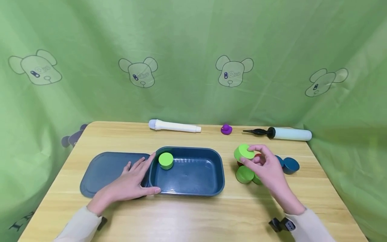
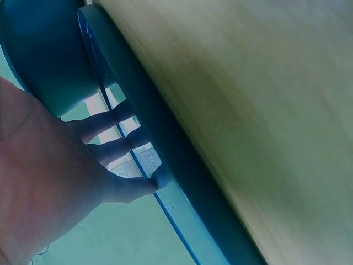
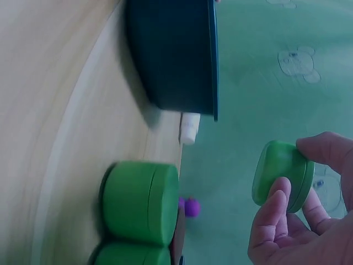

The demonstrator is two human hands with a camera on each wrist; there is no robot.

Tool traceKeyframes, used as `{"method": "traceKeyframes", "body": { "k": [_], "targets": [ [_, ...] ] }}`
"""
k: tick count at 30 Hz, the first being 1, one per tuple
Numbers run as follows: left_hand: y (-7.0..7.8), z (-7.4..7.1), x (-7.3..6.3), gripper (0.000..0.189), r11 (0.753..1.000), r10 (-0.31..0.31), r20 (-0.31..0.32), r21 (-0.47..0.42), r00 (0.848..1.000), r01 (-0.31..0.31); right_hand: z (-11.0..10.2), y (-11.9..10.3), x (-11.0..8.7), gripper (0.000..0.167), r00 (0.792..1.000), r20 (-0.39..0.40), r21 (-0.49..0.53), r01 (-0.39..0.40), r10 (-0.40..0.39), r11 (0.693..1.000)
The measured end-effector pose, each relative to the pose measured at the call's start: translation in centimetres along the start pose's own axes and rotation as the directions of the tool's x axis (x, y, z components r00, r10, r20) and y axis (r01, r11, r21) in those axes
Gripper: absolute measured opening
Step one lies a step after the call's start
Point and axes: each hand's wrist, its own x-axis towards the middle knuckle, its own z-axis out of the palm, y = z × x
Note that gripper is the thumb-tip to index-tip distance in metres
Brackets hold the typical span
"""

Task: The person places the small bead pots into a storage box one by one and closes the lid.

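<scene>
My right hand [image 1: 269, 168] pinches a light-green round container [image 1: 243, 152] between thumb and fingers, with a seam round it showing in the right wrist view. It is held up over a cluster on the table, where another green round container [image 1: 245, 174] stands in front. My left hand [image 1: 133, 181] spreads over the left end of a dark blue rectangular box [image 1: 185, 194], its thumb by the near rim and its fingers along the left side. Inside the box, a green round container [image 1: 166, 161] sits toward the back left. A flat dark blue lid [image 1: 102, 168] lies left of the box, partly under my left hand.
Blue round containers [image 1: 291, 165] stand at the right of the cluster, with red ones mostly hidden by my right hand. Along the back edge lie a white microphone [image 1: 175, 126], a purple rubber duck [image 1: 226, 129] and a hand pump [image 1: 291, 133]. Green curtain surrounds the table.
</scene>
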Motion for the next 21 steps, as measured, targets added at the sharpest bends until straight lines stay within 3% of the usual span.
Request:
{"method": "traceKeyframes", "body": {
  "k": [10,21],
  "targets": [
    [-0.1,0.1,0.2,0.121,1.000,-0.006,0.003,0.002,1.000,0.006,3.4,-1.5,1.1,0.046,0.998,0.070,0.064,-0.007,0.003,0.998],
    [-0.2,0.1,0.0,0.119,1.000,0.004,-0.007,0.001,1.000,-0.004,7.9,-2.9,2.0,0.045,0.989,0.143,0.045,0.029,-0.035,0.999]
  ]
}}
